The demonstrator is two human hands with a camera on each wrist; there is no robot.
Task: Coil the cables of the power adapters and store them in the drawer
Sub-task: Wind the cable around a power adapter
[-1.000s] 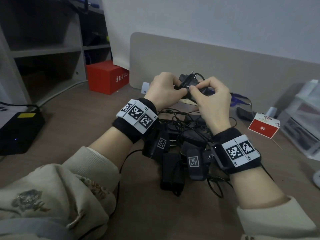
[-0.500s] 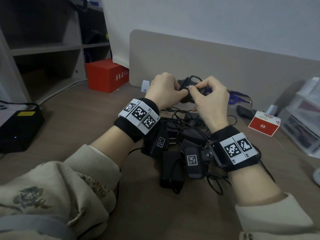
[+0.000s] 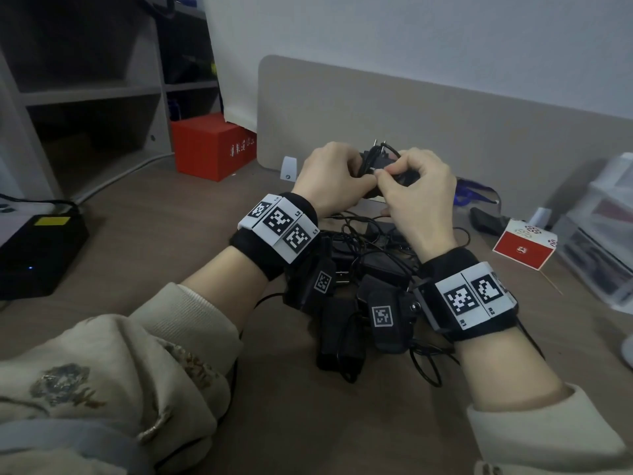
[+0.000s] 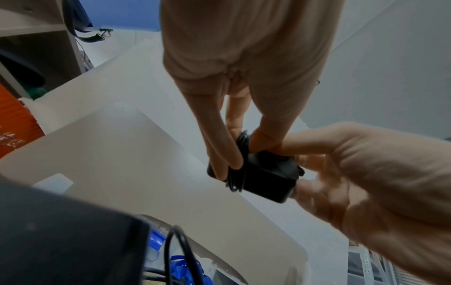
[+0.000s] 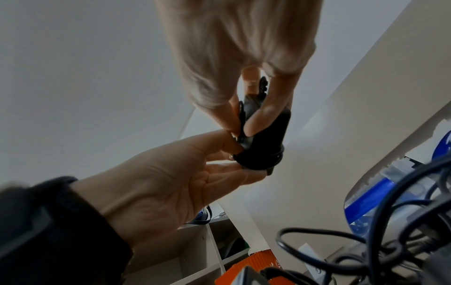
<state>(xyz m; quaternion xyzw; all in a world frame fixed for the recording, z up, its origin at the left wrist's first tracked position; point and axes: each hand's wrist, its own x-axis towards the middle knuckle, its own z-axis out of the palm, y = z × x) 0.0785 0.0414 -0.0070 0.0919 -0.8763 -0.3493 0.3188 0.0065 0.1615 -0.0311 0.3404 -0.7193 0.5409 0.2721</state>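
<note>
A black power adapter [image 3: 378, 159] with its thin cable wound round it is held above the desk, in front of the beige divider. My left hand [image 3: 332, 178] grips its left end, and in the left wrist view its fingers [image 4: 224, 154] press the wound cable against the adapter body [image 4: 266, 177]. My right hand [image 3: 416, 190] pinches the adapter's right side; in the right wrist view its fingertips [image 5: 256, 123] clamp the adapter [image 5: 263, 142] and cable. Below the hands, a pile of several black adapters with tangled cables [image 3: 356, 279] lies on the desk.
A clear plastic drawer unit [image 3: 606, 234] stands at the right edge. A small red-and-white box [image 3: 524, 248] lies beside it. A red box [image 3: 212, 145] and shelves [image 3: 85, 94] are at the back left, and a black device [image 3: 37, 252] sits on the left.
My right hand's fingers have shifted left over the adapter, closer to my left hand. Both hands have kept hold of it at about the same place.
</note>
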